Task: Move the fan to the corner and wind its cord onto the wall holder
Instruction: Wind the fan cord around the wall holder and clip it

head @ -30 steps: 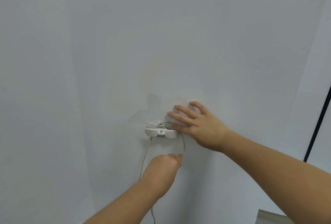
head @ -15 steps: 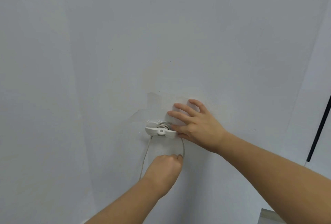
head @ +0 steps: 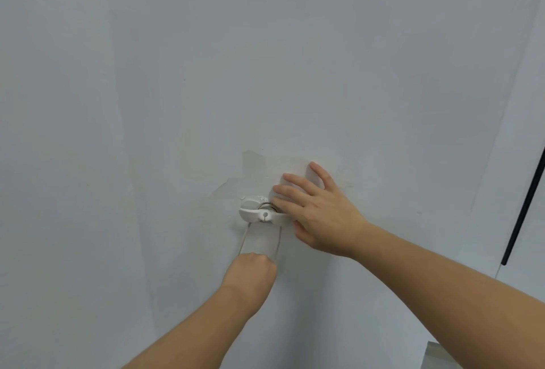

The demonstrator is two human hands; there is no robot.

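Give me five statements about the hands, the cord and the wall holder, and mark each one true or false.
1. The right hand lies flat against the wall beside the wall holder. True.
2. The left hand is open and spread on the wall. False: it is closed into a fist on the cord, below the holder.
3. Two strands of cord run down from the holder to the left hand. True.
4. The fan stands in view below the holder. False: no fan shows in this view.
5. The holder is black. False: it is white; the black thing is a thin rod at the right edge.
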